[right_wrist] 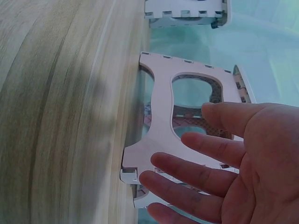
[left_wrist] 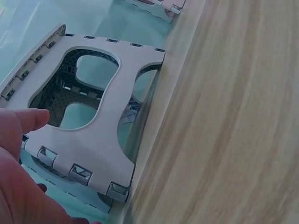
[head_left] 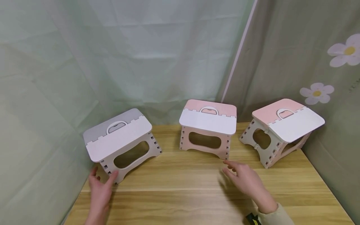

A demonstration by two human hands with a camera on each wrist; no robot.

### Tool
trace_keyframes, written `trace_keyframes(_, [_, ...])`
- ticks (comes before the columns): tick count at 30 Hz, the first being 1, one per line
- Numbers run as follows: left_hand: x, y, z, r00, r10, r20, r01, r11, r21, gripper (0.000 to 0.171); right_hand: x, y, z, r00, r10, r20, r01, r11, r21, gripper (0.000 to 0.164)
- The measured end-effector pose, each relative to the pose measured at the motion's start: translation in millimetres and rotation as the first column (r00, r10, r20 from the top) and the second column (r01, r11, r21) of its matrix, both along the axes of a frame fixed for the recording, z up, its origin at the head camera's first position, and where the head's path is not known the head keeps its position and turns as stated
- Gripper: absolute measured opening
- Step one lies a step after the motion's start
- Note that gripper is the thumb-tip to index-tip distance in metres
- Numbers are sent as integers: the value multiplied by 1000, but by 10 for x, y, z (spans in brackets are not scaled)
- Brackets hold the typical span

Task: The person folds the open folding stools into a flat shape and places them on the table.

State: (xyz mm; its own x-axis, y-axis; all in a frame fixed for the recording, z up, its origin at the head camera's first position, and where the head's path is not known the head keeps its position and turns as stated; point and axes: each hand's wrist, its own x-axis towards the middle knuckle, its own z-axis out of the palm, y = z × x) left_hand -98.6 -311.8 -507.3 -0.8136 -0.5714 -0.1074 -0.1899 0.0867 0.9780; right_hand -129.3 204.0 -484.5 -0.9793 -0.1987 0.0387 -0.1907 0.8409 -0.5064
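Note:
A grey and white folding step stool stands unfolded at the left of the wooden table. My left hand is at its near left leg, with thumb and fingers spread to either side of that corner. In the left wrist view the thumb overlaps the stool's front panel beside the oval cut-out. A pink and white folding stool stands unfolded at the middle back. Just in front of its right leg is my right hand, fingers loosely extended and holding nothing. The right wrist view shows these fingers spread apart.
Another pink and white folding stool stands turned at an angle on the right. Pale curtains hang behind and beside the wooden table. A small black and yellow item shows by the right sleeve.

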Motion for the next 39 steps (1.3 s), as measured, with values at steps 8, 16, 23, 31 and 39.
trace_keyframes(8, [-38, 16, -18, 1000, -13, -22, 14, 1000, 16, 94, -25, -1, -28, 1000, 3, -22, -3, 1000, 18, 51])
trace_keyframes(16, [-69, 30, -42, 1000, 3, -12, -3, 999, 49, 90, -15, -23, -4, 999, 28, -16, -27, 999, 24, 46])
trace_keyframes(23, [-115, 52, -56, 1000, 10, -12, -10, 1000, 28, 93, -15, -52, 14, 999, 34, 0, -34, 999, 29, 44])
trace_keyframes(31, [-180, 52, -102, 1000, 17, 5, -16, 999, -31, 93, -24, -82, 6, 999, 47, 11, -48, 999, 24, 53])
trace_keyframes(39, [-249, 76, -144, 1000, 12, -9, -13, 996, -87, 89, -28, -92, 11, 999, 44, 6, -44, 999, 32, 49])
